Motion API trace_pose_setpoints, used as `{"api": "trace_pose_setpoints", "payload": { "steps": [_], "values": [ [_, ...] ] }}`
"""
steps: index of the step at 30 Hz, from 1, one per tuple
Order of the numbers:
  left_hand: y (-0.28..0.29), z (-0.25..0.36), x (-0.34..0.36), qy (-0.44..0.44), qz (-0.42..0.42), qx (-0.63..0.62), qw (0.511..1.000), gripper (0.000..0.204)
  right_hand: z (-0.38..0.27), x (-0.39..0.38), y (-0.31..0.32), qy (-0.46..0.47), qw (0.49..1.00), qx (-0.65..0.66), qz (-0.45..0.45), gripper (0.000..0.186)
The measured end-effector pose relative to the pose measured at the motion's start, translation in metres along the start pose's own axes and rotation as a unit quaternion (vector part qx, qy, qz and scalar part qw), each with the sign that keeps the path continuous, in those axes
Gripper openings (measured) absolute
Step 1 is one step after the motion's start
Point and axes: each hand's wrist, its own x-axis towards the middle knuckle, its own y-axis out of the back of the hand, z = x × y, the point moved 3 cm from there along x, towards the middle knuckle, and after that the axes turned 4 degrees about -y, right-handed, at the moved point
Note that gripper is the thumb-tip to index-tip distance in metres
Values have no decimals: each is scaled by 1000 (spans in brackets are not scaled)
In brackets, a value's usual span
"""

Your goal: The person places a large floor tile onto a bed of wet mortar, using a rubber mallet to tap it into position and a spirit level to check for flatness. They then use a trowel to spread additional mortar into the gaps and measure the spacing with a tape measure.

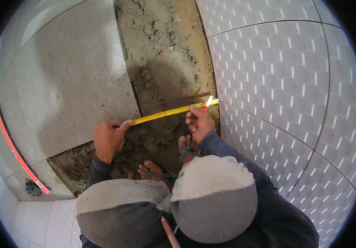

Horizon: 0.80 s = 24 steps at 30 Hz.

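Observation:
A yellow tape measure blade (161, 115) stretches across the gap between the large grey floor tile (87, 78) and the patterned wall tiles (269, 78). My left hand (108, 138) is closed on its left end, by the floor tile's near corner. The tape's case is hidden, if it is in that hand. Close to the wall, my right hand (203, 122) grips a red marker (205, 108) with a white end, its fingers beside the blade. The blade's far right end reaches the foot of the wall.
Rough wet mortar (157, 62) fills the strip between floor tile and wall. A red spirit level (19, 153) lies on tiles at the left, near a crumpled black thing (32, 188). My sandalled feet (151, 170) stand in the untiled strip, below my bent knees (213, 198).

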Motion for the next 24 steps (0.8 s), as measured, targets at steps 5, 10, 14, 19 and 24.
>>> {"api": "trace_pose_setpoints", "payload": {
  "steps": [5,10,14,19,24],
  "values": [
    [-23,7,-13,-5,23,50,998,51,6,7,20,-16,999,14,39,16],
    [-35,4,-18,14,29,90,995,53,7,12,29,-7,999,6,40,17],
    [-37,6,-19,20,62,73,995,52,4,14,30,12,999,-27,39,17],
    [-37,8,-23,7,92,66,994,48,2,14,30,23,999,-31,18,17],
    [-37,7,-23,-2,102,59,993,46,-1,14,28,39,999,-31,-3,16]
  ]
}}
